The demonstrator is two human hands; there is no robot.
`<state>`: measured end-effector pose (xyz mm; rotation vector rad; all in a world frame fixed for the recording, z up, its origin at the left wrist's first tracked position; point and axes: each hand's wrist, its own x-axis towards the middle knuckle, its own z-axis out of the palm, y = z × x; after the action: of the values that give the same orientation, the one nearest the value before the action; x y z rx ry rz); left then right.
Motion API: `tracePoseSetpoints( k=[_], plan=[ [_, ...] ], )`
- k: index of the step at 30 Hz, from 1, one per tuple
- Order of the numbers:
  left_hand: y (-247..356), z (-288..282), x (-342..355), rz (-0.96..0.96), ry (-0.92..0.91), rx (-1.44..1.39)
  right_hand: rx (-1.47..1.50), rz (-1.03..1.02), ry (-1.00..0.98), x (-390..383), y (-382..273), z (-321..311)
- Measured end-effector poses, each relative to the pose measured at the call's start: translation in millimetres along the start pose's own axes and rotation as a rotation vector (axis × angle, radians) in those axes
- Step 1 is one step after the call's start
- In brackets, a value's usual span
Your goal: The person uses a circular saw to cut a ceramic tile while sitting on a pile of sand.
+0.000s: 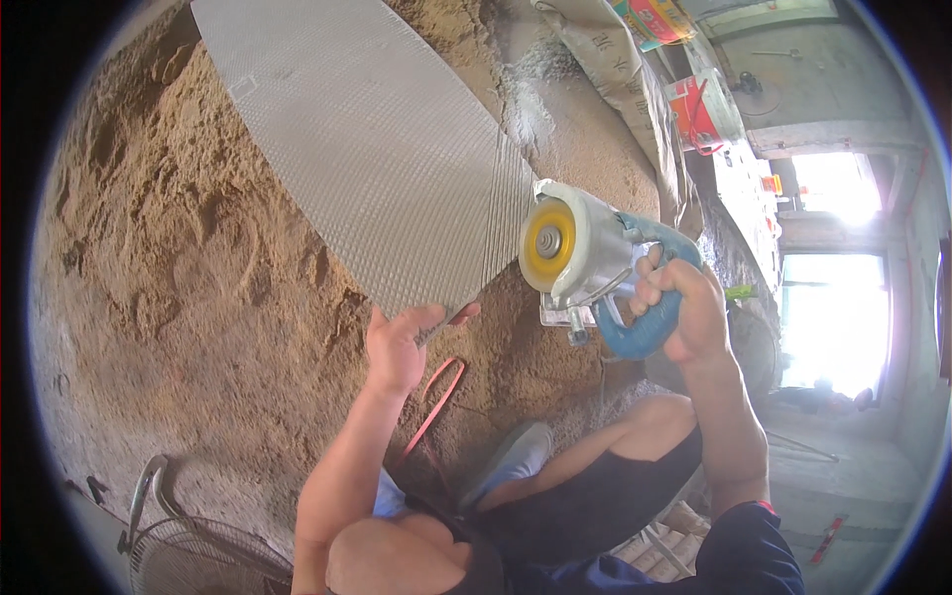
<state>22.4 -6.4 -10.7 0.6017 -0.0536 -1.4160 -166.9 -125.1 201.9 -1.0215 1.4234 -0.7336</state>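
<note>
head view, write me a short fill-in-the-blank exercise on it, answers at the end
The large grey grid-textured panel is held at its near end by the bare ____ hand.
The silver handheld power tool has a handle coloured ____, gripped by the bare right hand.
The tool's round, metal-centred disc is mainly ____.
A round wire-caged fan shows in the picture's ____ left corner.

Missing words: left; blue; yellow; lower.

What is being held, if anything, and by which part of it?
The left grip holds the grey textured tile by its near corner; the right grip holds the handheld disc cutter by its blue handle.
</note>
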Motion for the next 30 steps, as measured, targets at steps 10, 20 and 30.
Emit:
tracePoseSetpoints(
  k=[10, 20, 30],
  plan=[
    [6.3, 5.7, -0.9, 0.020, -0.037, 0.077, 0.102, -0.148, -0.008, 49.0, -7.4, -6.3],
    [3.1, 1.8, -1.4, 0.035, -0.052, 0.071, 0.115, -0.222, -0.033, 76.7, -9.7, 6.7],
    [2.5, -2.0, -0.9, 0.020, -0.056, 0.073, 0.086, -0.206, -0.015, 82.7, -7.1, 10.0]
  ],
)
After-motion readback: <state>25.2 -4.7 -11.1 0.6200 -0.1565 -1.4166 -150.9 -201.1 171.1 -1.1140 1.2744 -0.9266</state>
